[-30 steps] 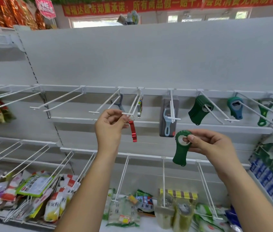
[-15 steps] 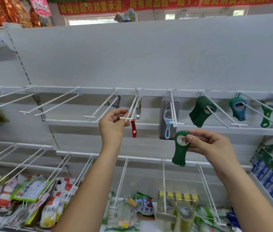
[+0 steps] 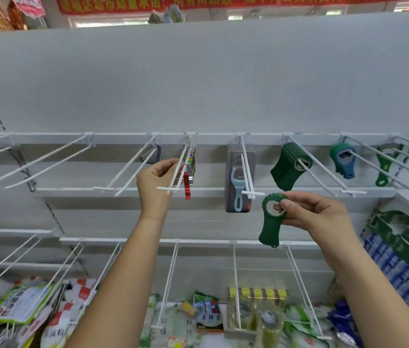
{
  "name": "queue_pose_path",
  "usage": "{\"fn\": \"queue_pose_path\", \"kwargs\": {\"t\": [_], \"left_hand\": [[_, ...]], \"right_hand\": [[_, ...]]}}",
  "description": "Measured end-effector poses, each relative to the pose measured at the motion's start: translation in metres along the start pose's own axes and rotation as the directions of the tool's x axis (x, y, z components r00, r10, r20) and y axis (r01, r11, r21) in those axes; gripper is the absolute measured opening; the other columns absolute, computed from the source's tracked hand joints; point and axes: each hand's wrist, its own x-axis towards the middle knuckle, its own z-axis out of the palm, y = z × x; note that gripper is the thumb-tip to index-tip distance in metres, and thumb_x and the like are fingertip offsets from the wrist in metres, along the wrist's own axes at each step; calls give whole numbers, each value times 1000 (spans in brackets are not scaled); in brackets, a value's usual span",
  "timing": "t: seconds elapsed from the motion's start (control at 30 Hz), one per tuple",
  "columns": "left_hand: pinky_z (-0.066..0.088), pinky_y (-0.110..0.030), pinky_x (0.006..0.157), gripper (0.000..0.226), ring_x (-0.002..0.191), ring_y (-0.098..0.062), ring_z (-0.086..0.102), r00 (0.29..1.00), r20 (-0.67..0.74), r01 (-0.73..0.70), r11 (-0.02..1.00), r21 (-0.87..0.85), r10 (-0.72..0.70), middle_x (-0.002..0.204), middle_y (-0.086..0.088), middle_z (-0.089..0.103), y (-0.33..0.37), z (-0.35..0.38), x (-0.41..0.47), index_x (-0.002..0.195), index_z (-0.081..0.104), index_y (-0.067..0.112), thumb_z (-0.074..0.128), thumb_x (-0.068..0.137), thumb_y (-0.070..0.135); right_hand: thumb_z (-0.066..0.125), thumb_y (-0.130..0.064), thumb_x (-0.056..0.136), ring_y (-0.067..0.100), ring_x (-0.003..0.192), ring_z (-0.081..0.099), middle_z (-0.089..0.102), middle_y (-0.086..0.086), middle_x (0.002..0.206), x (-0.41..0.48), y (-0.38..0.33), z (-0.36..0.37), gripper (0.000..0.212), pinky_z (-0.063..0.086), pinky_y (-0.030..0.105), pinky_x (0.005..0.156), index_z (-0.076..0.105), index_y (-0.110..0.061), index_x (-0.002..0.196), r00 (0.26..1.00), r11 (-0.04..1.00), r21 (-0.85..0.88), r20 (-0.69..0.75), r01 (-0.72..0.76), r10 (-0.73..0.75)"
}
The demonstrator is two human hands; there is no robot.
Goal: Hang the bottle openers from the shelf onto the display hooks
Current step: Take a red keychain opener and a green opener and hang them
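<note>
My left hand [image 3: 155,181] pinches a slim red bottle opener [image 3: 187,185] by its top, threaded on a white display hook [image 3: 177,172] a little way in from the tip; several multicoloured openers [image 3: 191,159] hang further back on that hook. My right hand [image 3: 311,214] pinches a dark green bottle opener [image 3: 271,222] by its ring, holding it in the air below and left of a hook carrying a stack of matching green openers [image 3: 287,169].
Other upper-rail hooks hold a packaged peeler [image 3: 240,182], a teal opener [image 3: 343,160], a green opener [image 3: 384,169] and a grey opener [image 3: 154,155]. Bare hooks reach out at left. Snack packets [image 3: 178,322] hang and lie below, with boxed goods [image 3: 399,249] at right.
My left hand has moved the red opener back along the hook, from the tip toward the rail. My right hand with the green opener has stayed about where it was.
</note>
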Motion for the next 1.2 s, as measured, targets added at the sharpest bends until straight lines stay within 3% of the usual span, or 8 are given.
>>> {"fn": "queue_pose_path", "kwargs": {"t": [0.17,0.33,0.63,0.73,0.83,1.0,1.2], "left_hand": [[60,-26,65,11,65,-10,71,999,10,44,999,-24,-43,74,5,76,-6,7,13,99,78,8,72,89,8],[56,-21,61,12,68,-12,71,998,6,62,997,-55,-62,78,0,76,-12,11,22,100,78,5,72,88,6],[60,-33,78,13,75,-11,71,1000,3,29,999,15,-29,78,4,76,-17,-6,6,90,79,21,71,88,10],[62,-43,84,13,82,-23,74,994,-44,105,993,58,-103,86,-8,77,-21,-15,-10,99,79,9,74,87,9],[62,-35,80,9,71,-17,72,988,-45,150,986,72,-147,80,-9,75,-14,-12,-45,96,77,6,74,89,10],[60,-28,77,10,78,-19,73,991,12,131,986,100,-133,80,-5,78,5,13,-113,90,77,18,75,87,9],[60,-33,82,10,86,-23,75,985,46,158,980,122,-165,84,-2,79,18,59,-170,90,79,22,77,86,13]], "right_hand": [[67,4,88,24,82,77,79,11,88,5,3,-3,17,62,27,67,73,-5,100,1000,1000,-3,-15,4,-4],[67,3,87,27,85,76,79,13,91,8,4,-4,18,63,31,71,73,-3,104,1000,1000,6,-26,0,0],[67,3,88,31,91,75,78,16,95,3,9,-12,22,64,35,74,71,1,110,999,1000,2,-42,7,-7],[67,2,87,30,90,76,78,14,94,-2,11,-16,21,64,34,74,72,-2,107,1000,1000,12,-14,-3,3],[67,2,87,27,86,76,79,12,91,-8,11,-24,18,64,32,72,73,-6,102,1000,1000,27,16,-15,14],[68,0,87,25,85,77,79,10,90,-19,8,-55,17,63,30,71,73,-7,102,996,999,19,82,-43,41],[69,-2,88,24,88,76,79,8,90,-33,-1,-101,16,63,31,74,74,-8,102,991,999,-25,127,-37,39]]}}
